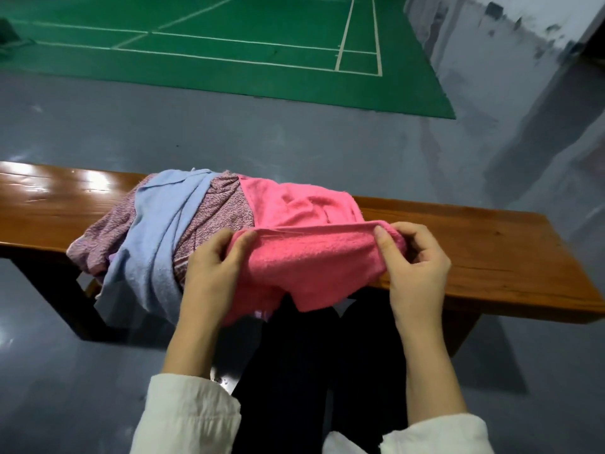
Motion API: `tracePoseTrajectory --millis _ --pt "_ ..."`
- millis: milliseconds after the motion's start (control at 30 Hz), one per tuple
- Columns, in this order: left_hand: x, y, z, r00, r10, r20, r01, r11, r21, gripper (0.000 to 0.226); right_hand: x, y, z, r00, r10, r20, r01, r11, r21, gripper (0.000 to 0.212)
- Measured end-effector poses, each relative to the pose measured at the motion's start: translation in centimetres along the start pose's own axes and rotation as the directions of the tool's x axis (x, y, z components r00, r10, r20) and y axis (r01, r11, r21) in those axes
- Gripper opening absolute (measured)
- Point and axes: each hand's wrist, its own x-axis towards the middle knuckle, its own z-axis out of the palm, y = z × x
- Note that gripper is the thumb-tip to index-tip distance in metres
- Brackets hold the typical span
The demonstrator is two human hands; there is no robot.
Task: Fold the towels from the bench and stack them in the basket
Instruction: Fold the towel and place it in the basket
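A pink towel (pixel 304 250) lies on the near side of a heap on the wooden bench (pixel 484 244). My left hand (pixel 212 267) pinches its folded top edge at the left end. My right hand (pixel 415 260) pinches the same edge at the right end, thumb on top. The towel's lower part hangs over the bench's front edge. To the left, a light blue towel (pixel 160 231) drapes over a mauve patterned towel (pixel 222 208). No basket is in view.
The bench runs left to right on a grey floor (pixel 294 136). A green court mat (pixel 229 44) with white lines lies beyond it. My dark trousers (pixel 314 371) are right below the bench's front edge. A wall (pixel 510 34) rises at the far right.
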Motion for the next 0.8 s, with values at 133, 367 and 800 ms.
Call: tracePoseTrajectory --millis 133,367,800 --pt "0.3 1.9 0.6 0.996 0.088 0.021 -0.089 0.994 0.062 0.031 -0.4 -1.0 0.4 0.988 -0.031 0.152 0.032 0.999 -0.002 0.022" --pt "-1.4 4.3 3.6 0.925 0.22 0.309 -0.209 0.976 -0.068 0.023 -1.0 -0.8 3.0 0.883 -0.038 0.468 0.114 0.984 -0.134 0.02" --pt "1.1 2.0 4.0 0.943 0.237 0.233 -0.263 0.961 0.085 0.023 2.2 1.8 -0.1 0.835 0.152 0.529 0.029 0.948 -0.317 0.027"
